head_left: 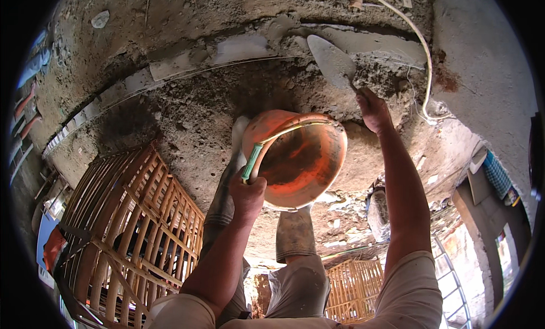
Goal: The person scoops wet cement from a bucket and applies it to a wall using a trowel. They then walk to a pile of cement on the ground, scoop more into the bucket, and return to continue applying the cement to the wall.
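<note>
Right hand (pixel 373 109) holds trowel (pixel 333 62), blade pointing up-left; left hand (pixel 247 190) grips bucket (pixel 298 159)

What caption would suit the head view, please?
Left hand tilts an orange bucket by its handle; right hand holds a trowel against wet mortar.

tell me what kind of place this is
Most likely an outdoor building site where masonry is under way. The right hand holds a trowel against fresh grey mortar on a rough wall top, the left hand carries an orange bucket, and rubble lies below.
</note>
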Demonstrator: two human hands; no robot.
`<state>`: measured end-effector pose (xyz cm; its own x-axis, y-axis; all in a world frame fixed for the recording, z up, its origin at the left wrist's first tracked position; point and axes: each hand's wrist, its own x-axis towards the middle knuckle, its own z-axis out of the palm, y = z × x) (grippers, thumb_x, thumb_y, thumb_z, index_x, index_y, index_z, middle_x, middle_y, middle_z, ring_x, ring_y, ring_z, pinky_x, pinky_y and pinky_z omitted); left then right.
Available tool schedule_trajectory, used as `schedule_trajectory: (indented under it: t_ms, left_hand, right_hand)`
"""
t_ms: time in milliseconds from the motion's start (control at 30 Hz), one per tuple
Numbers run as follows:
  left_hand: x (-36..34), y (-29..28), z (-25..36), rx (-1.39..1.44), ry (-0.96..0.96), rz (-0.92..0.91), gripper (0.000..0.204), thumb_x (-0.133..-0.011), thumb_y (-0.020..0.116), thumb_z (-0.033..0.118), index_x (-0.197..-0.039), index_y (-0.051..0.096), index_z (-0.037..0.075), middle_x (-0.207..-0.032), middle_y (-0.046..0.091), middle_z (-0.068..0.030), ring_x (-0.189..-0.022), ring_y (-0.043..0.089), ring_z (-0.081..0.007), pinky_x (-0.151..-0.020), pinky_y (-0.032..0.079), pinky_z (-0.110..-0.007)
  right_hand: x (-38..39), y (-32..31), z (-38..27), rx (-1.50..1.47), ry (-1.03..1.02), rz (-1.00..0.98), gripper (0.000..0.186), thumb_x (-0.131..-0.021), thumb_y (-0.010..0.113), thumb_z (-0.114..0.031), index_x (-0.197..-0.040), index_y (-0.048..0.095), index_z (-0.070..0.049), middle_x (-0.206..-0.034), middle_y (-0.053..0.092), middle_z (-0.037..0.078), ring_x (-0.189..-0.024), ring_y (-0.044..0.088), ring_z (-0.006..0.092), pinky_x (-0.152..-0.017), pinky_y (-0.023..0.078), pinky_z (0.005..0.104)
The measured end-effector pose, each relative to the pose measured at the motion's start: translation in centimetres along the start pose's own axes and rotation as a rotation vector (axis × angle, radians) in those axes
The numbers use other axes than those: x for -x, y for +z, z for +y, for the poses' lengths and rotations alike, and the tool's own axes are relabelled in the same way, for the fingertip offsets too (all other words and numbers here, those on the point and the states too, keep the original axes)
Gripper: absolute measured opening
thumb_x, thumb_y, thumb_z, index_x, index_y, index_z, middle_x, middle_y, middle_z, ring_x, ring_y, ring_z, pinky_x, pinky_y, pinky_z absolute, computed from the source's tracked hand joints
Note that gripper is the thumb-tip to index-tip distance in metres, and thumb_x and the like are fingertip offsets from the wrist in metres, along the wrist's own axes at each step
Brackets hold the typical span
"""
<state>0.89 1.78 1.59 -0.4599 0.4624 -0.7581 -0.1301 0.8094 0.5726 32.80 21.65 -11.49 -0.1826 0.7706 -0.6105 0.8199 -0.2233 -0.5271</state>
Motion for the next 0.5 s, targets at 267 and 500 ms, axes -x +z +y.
schedule_trajectory:
  t_ms: [267,500]
  left_hand:
    - [0.1,0.8,1.3,0.057,-0.03,-0.037,0.019,-0.07,0.055,-0.004,-0.065,0.042,0.008,-0.062,0.036,0.0081,-0.056,0.032,-0.0025,-0.047,0.027,-0.026]
    - [0.2,0.3,0.9,0.014,-0.045,-0.021,0.016,-0.071,0.055,-0.004,-0.066,0.044,0.007,-0.062,0.036,0.0081,-0.056,0.033,-0.0025,-0.047,0.027,-0.025]
  right_hand:
    - [-4.3,0.9,-4.1,0.258,-0.067,-0.068,0.026,-0.096,0.057,-0.031,-0.115,0.062,-0.013,-0.091,0.069,0.018,-0.084,0.067,0.0392,-0.075,0.053,0.0453]
    - [-1.6,-1.4,-3.0,0.23,-0.025,0.016,0.024,-0.098,0.053,-0.033,-0.111,0.061,-0.015,-0.084,0.069,0.018,-0.079,0.069,0.0364,-0.071,0.054,0.0469]
